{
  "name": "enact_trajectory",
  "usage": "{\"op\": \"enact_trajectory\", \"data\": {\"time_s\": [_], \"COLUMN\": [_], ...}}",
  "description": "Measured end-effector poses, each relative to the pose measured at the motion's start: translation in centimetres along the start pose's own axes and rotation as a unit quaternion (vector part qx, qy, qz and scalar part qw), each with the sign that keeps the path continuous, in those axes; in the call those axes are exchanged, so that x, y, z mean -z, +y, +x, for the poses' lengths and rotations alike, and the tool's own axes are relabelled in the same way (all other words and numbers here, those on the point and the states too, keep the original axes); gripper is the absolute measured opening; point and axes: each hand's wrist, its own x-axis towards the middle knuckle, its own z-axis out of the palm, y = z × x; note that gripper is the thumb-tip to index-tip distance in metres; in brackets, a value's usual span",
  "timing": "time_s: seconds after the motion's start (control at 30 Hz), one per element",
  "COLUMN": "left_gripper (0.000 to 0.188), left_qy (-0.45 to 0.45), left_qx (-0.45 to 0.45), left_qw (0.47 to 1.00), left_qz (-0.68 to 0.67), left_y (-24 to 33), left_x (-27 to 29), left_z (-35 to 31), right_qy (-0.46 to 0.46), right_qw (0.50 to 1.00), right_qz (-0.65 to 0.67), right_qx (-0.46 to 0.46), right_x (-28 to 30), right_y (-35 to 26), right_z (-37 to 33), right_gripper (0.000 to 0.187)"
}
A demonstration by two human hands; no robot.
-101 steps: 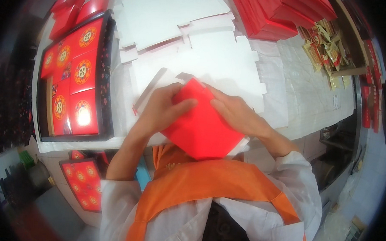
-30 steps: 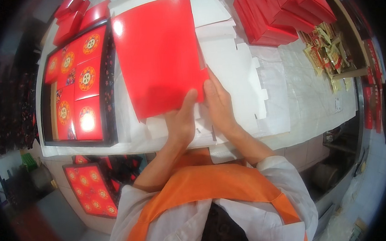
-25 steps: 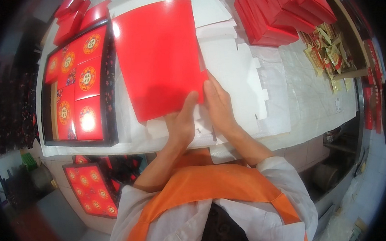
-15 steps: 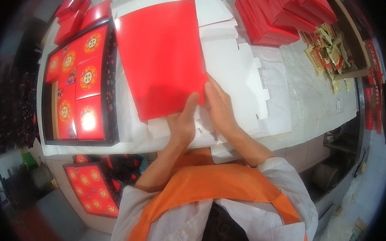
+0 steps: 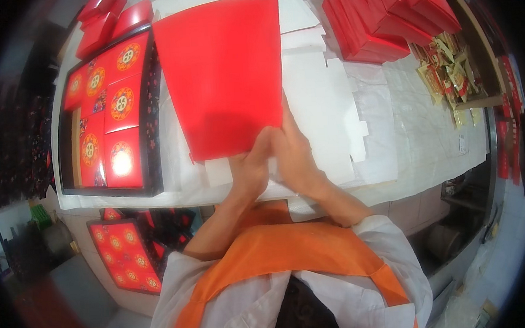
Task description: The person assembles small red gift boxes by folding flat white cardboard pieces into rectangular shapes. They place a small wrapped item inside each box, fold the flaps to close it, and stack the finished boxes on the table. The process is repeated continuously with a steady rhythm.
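A red glossy card piece (image 5: pixel 225 71), a flat or folded box by its look, is held up in front of me above the table. My left hand (image 5: pixel 253 164) closes on its lower right corner, thumb on the red face and fingers hidden beneath. Right beside it, my right hand (image 5: pixel 293 156) grips the right edge near the same corner; its fingertips are partly behind the card. Under the red piece and to its right lie white box blanks (image 5: pixel 316 113) with notched edges.
At left stands a dark-rimmed tray (image 5: pixel 151 128) of red patterned boxes. Several plain red boxes (image 5: pixel 98 33) sit behind it, and more red boxes (image 5: pixel 374 24) are stacked at the far right. A carton (image 5: pixel 476 46) beside them spills gold packets (image 5: pixel 450 71). Below left is another patterned tray (image 5: pixel 125 254).
The red card's right edge has swung slightly right and its face appears wider. My hands have drawn closer together at the lower right corner.
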Motion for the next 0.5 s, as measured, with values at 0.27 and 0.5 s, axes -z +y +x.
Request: {"op": "enact_trajectory", "data": {"time_s": [0.27, 0.5], "left_gripper": [0.032, 0.039], "left_qy": [-0.018, 0.008], "left_qx": [0.039, 0.113], "left_qw": [0.998, 0.983], "left_qz": [-0.041, -0.146], "left_y": [1.5, 2.6], "left_x": [-0.2, -0.9], "left_z": [0.6, 1.2], "right_qy": [-0.041, -0.022], "right_qw": [0.997, 0.993], "right_qz": [-0.022, 0.0], "right_qx": [0.055, 0.112], "right_x": [0.5, 1.3], "right_y": [0.2, 1.0], "right_z": [0.4, -0.2], "right_gripper": [0.051, 0.051]}}
